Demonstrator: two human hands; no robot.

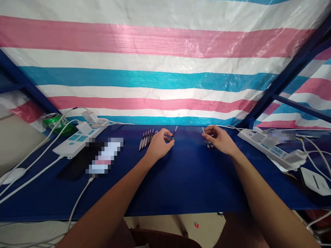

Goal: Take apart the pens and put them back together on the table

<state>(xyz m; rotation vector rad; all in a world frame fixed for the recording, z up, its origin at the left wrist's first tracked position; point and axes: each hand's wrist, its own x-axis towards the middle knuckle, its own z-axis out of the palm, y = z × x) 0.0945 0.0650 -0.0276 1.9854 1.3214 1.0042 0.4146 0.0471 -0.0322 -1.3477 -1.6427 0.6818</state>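
Note:
My left hand [160,144] pinches a dark pen [173,133] upright between thumb and fingers. Just left of that hand, several silver-and-black pens [147,139] lie side by side in a row on the blue tabletop [181,182]. My right hand [219,138] holds a thin, clear pen part [203,130] between its fingertips. Directly under those fingers is a small bunch of dark pens [208,144], partly hidden by the hand. My hands are apart, with bare tabletop between them.
White power strips [80,141] [269,148] with plugged-in cables lie at both table ends. A dark phone [77,162] lies left, partly blurred, near a green can [55,122]. A white adapter [315,181] sits right. A striped tarp [155,79] hangs behind the table.

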